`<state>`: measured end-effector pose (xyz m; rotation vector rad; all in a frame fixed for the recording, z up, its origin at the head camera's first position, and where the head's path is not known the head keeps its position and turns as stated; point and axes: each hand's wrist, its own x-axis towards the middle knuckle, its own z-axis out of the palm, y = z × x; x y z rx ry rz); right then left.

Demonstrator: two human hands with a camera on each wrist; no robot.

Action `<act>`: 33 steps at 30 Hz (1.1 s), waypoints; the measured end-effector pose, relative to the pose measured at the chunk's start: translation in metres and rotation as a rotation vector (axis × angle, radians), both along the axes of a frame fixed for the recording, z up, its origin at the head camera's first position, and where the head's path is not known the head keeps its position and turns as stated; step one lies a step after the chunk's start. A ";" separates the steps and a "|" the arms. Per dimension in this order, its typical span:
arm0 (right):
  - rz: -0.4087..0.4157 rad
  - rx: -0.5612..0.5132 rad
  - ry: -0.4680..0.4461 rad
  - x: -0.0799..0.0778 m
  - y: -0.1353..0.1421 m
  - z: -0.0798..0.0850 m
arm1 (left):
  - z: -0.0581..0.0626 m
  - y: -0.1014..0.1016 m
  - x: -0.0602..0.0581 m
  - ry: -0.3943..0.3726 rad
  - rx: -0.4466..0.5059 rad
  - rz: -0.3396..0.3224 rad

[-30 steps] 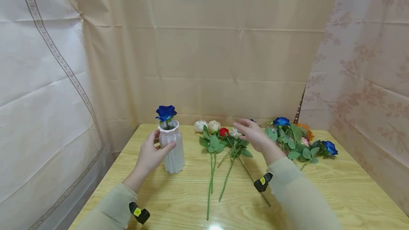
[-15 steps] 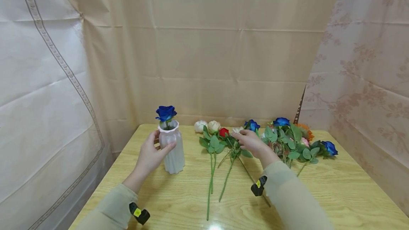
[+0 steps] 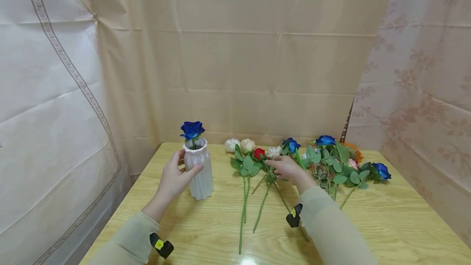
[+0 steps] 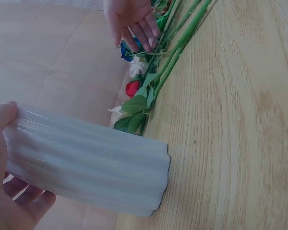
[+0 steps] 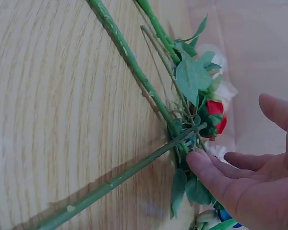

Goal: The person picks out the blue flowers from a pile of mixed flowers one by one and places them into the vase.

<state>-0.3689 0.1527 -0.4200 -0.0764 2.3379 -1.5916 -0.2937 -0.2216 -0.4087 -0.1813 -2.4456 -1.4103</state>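
My left hand grips a white ribbed vase near its neck, thumb in front and fingers behind. One blue rose stands upright in its mouth. Over the middle flowers, my right hand reaches down with fingers extended and the thumb apart. In the right wrist view its fingertips lie by the leaves where a green stem crosses another; whether they touch is unclear. A red rose and a white flower lie just beyond these fingertips. The left wrist view shows the vase base on the table.
Two cream-white flowers with long stems lie between the vase and my right hand. To the right is a pile of blue, orange and pink flowers with green leaves. A beige curtain hangs behind the wooden table.
My right hand has come down and slightly left toward the middle flowers, uncovering a blue rose behind it. The left hand and vase have stayed in place.
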 end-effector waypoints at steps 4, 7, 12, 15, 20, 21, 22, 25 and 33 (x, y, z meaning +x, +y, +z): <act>-0.003 0.002 -0.006 -0.002 0.000 -0.002 | 0.000 0.000 0.000 -0.008 0.001 0.001; -0.013 0.005 -0.013 -0.003 -0.001 -0.003 | 0.000 0.000 0.000 -0.012 0.002 0.002; -0.033 0.019 -0.032 -0.004 -0.003 -0.005 | 0.000 -0.001 -0.001 -0.004 0.002 0.003; -0.031 0.070 -0.016 -0.004 -0.004 -0.006 | -0.001 -0.001 -0.001 0.002 0.003 0.002; -0.005 0.227 0.046 -0.008 -0.006 -0.011 | -0.001 0.000 -0.001 0.003 0.004 0.003; 0.000 0.259 0.056 -0.009 -0.005 -0.013 | -0.001 0.000 -0.001 0.005 0.005 0.003; 0.005 0.282 0.062 -0.011 -0.005 -0.015 | -0.001 0.000 -0.001 0.006 0.004 0.003; 0.013 0.333 0.078 -0.015 -0.004 -0.019 | -0.001 0.000 -0.001 0.011 0.002 0.003; -0.019 0.363 0.125 -0.021 -0.005 -0.022 | -0.002 -0.001 -0.001 0.006 0.002 0.007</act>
